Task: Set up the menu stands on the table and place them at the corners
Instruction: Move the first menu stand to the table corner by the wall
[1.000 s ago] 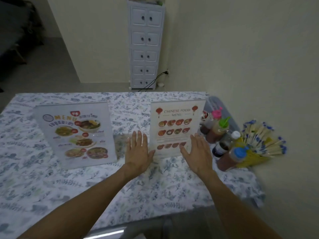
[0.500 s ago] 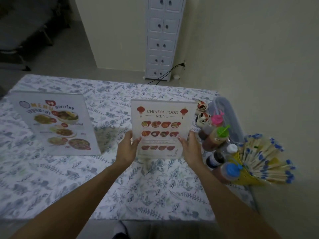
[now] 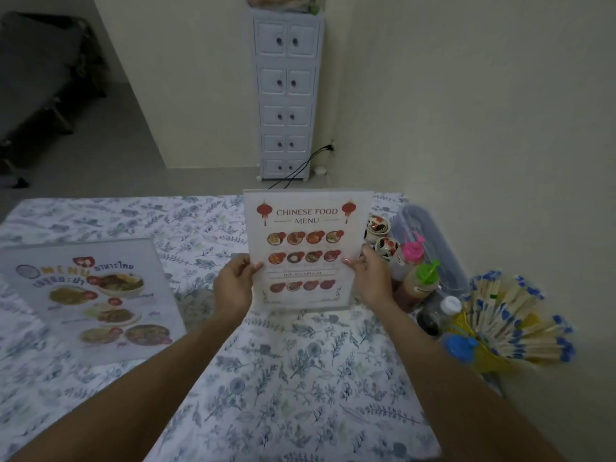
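The Chinese food menu stand (image 3: 305,228), a clear upright holder with a white printed sheet, is held upright over the middle of the table (image 3: 300,378). My left hand (image 3: 233,285) grips its left edge and my right hand (image 3: 371,278) grips its right edge, thumbs on the front. Whether its base touches the cloth I cannot tell. A second menu stand (image 3: 96,295) with Thai writing and food pictures stands tilted back at the table's left side, a hand's width from my left hand.
Sauce bottles (image 3: 420,281) with pink, green, white and blue caps crowd the right edge beside a clear lidded box (image 3: 433,241), small painted cups (image 3: 378,226) and a yellow holder of chopsticks (image 3: 513,325). A white drawer cabinet (image 3: 286,95) stands against the far wall.
My hands went from lying flat on the table to gripping the Chinese menu stand's sides, and the stand has risen towards me. The Thai menu stand has stayed put.
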A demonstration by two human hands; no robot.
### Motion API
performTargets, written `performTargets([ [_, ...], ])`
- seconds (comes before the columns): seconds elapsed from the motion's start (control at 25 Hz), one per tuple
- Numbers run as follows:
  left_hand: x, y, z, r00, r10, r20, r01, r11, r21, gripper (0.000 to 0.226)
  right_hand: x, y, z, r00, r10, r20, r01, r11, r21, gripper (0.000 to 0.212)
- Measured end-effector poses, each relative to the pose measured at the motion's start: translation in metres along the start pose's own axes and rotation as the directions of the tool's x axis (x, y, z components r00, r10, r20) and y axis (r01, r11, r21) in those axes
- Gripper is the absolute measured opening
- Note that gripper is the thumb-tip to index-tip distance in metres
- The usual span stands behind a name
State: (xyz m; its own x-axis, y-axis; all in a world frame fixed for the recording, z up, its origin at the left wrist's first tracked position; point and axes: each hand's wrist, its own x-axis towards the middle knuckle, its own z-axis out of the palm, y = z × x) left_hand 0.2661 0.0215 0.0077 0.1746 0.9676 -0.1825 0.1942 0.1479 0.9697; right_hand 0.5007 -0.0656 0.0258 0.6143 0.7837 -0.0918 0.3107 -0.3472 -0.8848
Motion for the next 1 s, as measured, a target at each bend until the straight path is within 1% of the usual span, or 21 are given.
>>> performTargets([
  [0.12, 0.040, 0.043, 0.016, 0.997, 0.079, -0.012, -0.079, 0.997, -0.007, 0.008, 0.048, -0.026, -0.012, 0.998, -0.052, -0.025, 0.052, 0.999, 0.015, 0.021],
  [0.2, 0.070, 0.068, 0.034, 0.994, 0.105, -0.008, -0.105, 0.994, -0.027, 0.009, 0.086, -0.043, -0.024, 0.996, -0.080, -0.040, 0.081, 0.996, 0.047, 0.018],
  [0.36, 0.130, 0.102, 0.083, 0.995, 0.100, -0.014, -0.101, 0.992, -0.079, 0.016, 0.165, -0.064, -0.055, 0.991, -0.120, -0.060, 0.121, 0.993, 0.014, 0.015],
  [0.48, 0.171, 0.118, 0.131, 0.996, 0.090, 0.003, -0.089, 0.988, -0.128, 0.015, 0.230, -0.055, -0.076, 0.989, -0.121, -0.080, 0.122, 0.992, 0.009, 0.026],
  [0.6, 0.209, 0.119, 0.174, 0.998, 0.061, 0.005, -0.060, 0.992, -0.114, 0.019, 0.280, -0.036, -0.087, 0.991, -0.079, -0.106, 0.081, 0.997, 0.018, 0.042],
  [0.68, 0.228, 0.113, 0.196, 0.999, 0.031, 0.017, -0.029, 0.993, -0.111, 0.021, 0.301, -0.020, -0.092, 0.992, -0.045, -0.114, 0.048, 0.999, 0.024, 0.043],
  [0.76, 0.242, 0.101, 0.215, 1.000, 0.001, 0.024, 0.001, 0.996, -0.084, 0.019, 0.318, 0.000, -0.095, 0.993, -0.021, -0.116, 0.023, 1.000, 0.019, 0.038],
  [0.88, 0.254, 0.085, 0.235, 0.999, -0.034, 0.028, 0.035, 0.998, -0.048, 0.018, 0.336, 0.028, -0.095, 0.996, 0.011, -0.093, -0.010, 1.000, 0.005, 0.016],
  [1.0, 0.259, 0.073, 0.246, 0.998, -0.054, 0.035, 0.054, 0.998, -0.026, 0.016, 0.345, 0.049, -0.092, 0.996, 0.036, -0.083, -0.035, 0.999, 0.013, 0.017],
])
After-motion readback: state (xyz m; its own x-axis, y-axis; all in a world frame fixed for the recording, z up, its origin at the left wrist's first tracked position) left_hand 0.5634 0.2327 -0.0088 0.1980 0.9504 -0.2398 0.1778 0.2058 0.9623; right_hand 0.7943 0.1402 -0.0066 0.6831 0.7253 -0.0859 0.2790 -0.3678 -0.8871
